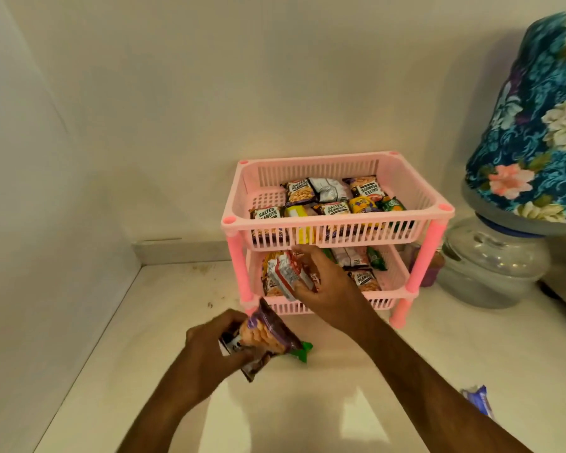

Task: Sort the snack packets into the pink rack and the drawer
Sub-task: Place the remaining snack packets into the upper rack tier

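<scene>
A two-tier pink rack [337, 223] stands on the white counter against the wall. Its top basket holds several snack packets [332, 199], mostly salted peanuts. My right hand [324, 282] reaches into the left side of the lower basket, gripping a red-and-white packet [286, 273]. More packets [363, 273] lie in that lower basket. My left hand [216, 348] hovers over the counter in front of the rack, holding a bunch of packets [268, 338], a purple peanut one on top and a green one sticking out. No drawer is in view.
A water dispenser [490, 266] with a floral cloth-covered bottle [536, 125] stands right of the rack. A blue-and-white packet [477, 398] lies at the counter's lower right. Walls close the counter at the back and left.
</scene>
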